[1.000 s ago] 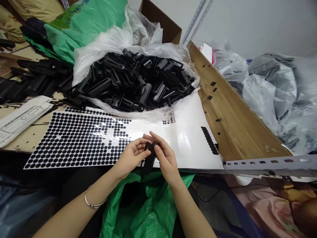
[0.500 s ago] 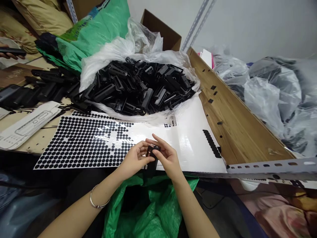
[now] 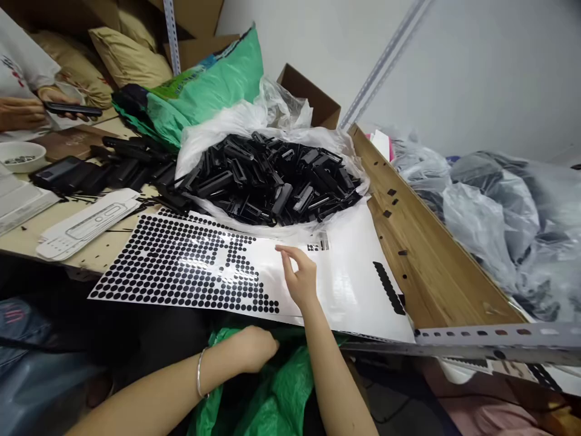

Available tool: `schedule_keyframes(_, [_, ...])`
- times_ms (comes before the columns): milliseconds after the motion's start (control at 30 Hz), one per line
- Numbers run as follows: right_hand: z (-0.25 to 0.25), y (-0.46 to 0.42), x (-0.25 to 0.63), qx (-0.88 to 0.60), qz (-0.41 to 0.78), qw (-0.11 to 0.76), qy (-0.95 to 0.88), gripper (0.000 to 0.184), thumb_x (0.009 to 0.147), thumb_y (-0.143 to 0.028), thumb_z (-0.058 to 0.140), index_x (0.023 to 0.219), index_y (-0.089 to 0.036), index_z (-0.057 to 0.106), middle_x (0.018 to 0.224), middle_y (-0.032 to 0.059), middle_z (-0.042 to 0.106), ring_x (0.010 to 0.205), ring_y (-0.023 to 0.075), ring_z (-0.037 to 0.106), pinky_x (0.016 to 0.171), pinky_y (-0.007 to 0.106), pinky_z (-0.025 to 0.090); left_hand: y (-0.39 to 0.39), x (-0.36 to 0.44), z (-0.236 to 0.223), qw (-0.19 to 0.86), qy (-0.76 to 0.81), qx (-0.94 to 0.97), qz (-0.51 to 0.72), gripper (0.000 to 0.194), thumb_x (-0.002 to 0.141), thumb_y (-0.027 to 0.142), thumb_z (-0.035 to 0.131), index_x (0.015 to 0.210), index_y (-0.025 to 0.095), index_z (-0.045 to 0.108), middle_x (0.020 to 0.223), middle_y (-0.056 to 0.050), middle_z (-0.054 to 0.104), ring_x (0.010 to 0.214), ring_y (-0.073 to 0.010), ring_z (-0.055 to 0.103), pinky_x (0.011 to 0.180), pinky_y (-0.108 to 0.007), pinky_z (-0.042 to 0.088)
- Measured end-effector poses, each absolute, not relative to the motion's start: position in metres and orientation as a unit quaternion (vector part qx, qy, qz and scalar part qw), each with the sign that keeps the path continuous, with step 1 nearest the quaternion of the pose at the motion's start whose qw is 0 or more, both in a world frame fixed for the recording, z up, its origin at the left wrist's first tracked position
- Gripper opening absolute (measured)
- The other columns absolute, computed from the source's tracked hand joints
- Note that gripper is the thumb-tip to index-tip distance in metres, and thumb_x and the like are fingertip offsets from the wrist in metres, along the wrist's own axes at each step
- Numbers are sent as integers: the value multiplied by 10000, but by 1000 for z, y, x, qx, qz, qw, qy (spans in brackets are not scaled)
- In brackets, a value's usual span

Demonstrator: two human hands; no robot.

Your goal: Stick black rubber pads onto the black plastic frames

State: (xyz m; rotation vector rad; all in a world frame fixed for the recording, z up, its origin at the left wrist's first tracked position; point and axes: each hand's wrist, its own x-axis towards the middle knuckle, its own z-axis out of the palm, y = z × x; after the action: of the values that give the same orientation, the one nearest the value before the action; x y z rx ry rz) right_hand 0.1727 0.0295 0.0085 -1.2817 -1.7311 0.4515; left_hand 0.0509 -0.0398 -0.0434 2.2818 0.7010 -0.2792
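My left hand (image 3: 258,349) is low over the mouth of a green woven bag (image 3: 290,387) below the table edge. Its back faces me and its fingers point down out of sight, so whatever they hold, if anything, is hidden. Above the white sheet, my right hand (image 3: 302,275) has thumb and forefinger stretched to the left with a small gap between them; no object shows there. To its left lies a sheet of round black stickers (image 3: 181,266), partly peeled. Behind it, black plastic parts (image 3: 272,175) fill an open clear plastic bag (image 3: 195,136).
A wooden board (image 3: 422,266) and a perforated metal rail (image 3: 490,336) border the right side. On the left are a cardboard template (image 3: 91,221), several black devices (image 3: 68,172) and a white bowl (image 3: 20,156). A co-worker's hands (image 3: 54,97) hold a black device at far left.
My hands have parted. The left dropped to the green bag; the right rose slightly above the sheet. The black part they held together is out of sight. The view shifted left.
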Motion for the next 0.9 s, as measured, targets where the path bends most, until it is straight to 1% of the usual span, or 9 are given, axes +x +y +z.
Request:
schedule_keyframes(100, [4,62,148,-509,133,396,-752,238,930,-264,476,985,-236,706,1119,84,687,1090,245,600,981,452,458,-33,46,-44,341,306,884,-91,378,609,149,793,973,147,693,809,-135,736,737,-319,695,642,-373,515])
schedule_keyframes(200, [-3,99,130,-533,124,320,-773,274,916,-169,455,1032,-200,702,1239,116,628,1196,268,526,1036,482,407,-26,42,-41,346,292,886,-99,409,603,281,820,971,149,702,821,-142,740,727,-334,700,600,-361,509])
schedule_keyframes(400, [-11,130,124,-524,142,279,-792,313,785,-5,534,944,-188,733,1078,111,673,1113,289,555,1048,515,376,-19,38,-26,430,224,873,-46,432,692,366,765,1081,196,686,906,-111,758,774,-313,704,624,-354,505])
schedule_keyframes(500, [-6,113,137,-527,130,308,-781,262,838,-74,516,936,-204,721,987,92,656,1025,256,564,981,472,440,-15,31,-12,498,191,846,31,335,792,335,684,1106,217,661,924,-73,760,843,-265,701,679,-319,493])
schedule_keyframes(567, [2,97,149,-520,144,370,-756,235,856,-130,528,994,-216,697,979,76,643,970,229,574,920,435,490,-13,26,-3,533,177,821,105,260,836,283,628,1088,223,652,928,-57,754,841,-227,696,724,-303,485])
schedule_keyframes(667, [21,73,170,-504,207,489,-681,272,858,-233,571,1122,-250,636,1042,52,619,864,179,590,769,361,565,-8,18,7,562,232,740,289,220,861,239,573,1076,243,615,1004,-41,714,802,-169,663,718,-273,474])
schedule_keyframes(733, [34,57,182,-508,226,526,-644,307,863,-292,578,1166,-268,610,1037,42,603,807,157,579,641,301,574,-4,11,10,528,322,660,426,120,858,246,571,973,234,606,924,-28,677,719,-144,607,640,-252,450])
schedule_keyframes(800, [45,43,190,-513,243,490,-662,307,861,-310,587,1163,-270,624,977,37,608,772,152,572,570,269,559,2,4,11,476,390,593,520,63,827,261,617,876,228,594,825,-12,629,679,-143,559,606,-250,423])
schedule_keyframes(900, [54,26,193,-482,326,349,-735,254,860,-306,603,1101,-268,673,933,37,653,791,166,607,613,291,584,9,-3,8,486,401,574,523,267,705,261,744,951,241,641,991,-46,647,906,-207,590,753,-298,453])
